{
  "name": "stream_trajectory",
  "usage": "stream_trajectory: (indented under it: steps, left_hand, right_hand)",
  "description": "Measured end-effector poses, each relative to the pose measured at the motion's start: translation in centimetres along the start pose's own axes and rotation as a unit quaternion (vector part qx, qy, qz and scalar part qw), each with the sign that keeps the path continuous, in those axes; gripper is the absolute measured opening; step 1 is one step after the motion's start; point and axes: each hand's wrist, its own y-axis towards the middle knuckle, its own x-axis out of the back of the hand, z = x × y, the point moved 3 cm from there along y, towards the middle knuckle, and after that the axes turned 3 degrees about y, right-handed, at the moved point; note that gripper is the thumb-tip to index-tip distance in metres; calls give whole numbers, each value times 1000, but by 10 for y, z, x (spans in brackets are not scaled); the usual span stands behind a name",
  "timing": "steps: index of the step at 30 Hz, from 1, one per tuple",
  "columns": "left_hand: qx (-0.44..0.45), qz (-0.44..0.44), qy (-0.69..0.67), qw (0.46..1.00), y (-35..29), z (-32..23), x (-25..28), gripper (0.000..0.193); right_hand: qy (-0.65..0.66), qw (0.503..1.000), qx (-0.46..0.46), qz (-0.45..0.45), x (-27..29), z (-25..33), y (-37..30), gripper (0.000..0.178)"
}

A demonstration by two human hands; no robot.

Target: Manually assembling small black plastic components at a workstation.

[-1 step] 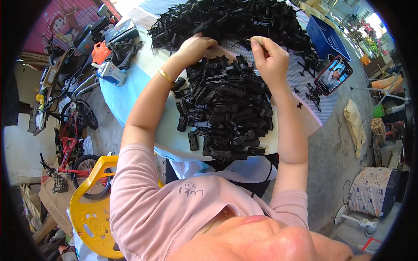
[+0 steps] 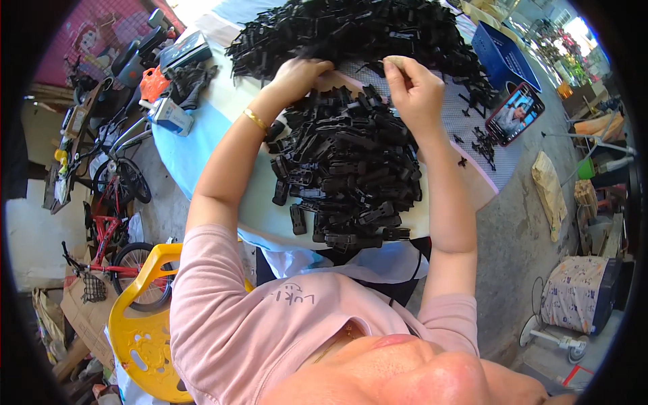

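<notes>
My left hand (image 2: 300, 75), with a gold bangle at the wrist, reaches to the near edge of a large heap of small black plastic parts (image 2: 364, 30). Its fingertips are blurred and partly hidden against the black parts. To its right, my right hand (image 2: 417, 86) is closed in a pinch, thumb against bent forefinger. What it pinches is too small to make out; a thin dark piece shows beside the fingertips. Between my forearms lies a second pile of chunky black clip-like plastic pieces (image 2: 351, 162), close to the table's near edge.
Small black bits (image 2: 483, 145) lie on the grey mesh cloth (image 2: 496, 162) near a propped phone (image 2: 516, 115). A blue basket (image 2: 503, 57) stands at the back right. On the left are a small carton (image 2: 170, 116), a yellow chair (image 2: 145, 324) and a red bicycle (image 2: 108, 233).
The whole view has shifted slightly. Both hands keep nearly the same place and pose, and the piles look unchanged.
</notes>
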Motion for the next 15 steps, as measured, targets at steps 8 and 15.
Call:
stream_trajectory:
  steps: [8, 15]
  left_hand:
    - [28, 45, -54, 997, 9, -19, 21, 36]
    - [101, -128, -474, 866, 17, -28, 40, 36]
  right_hand:
    - [6, 1000, 0, 13, -2, 4, -3, 9]
    - [-15, 996, 7, 89, -6, 16, -3, 21]
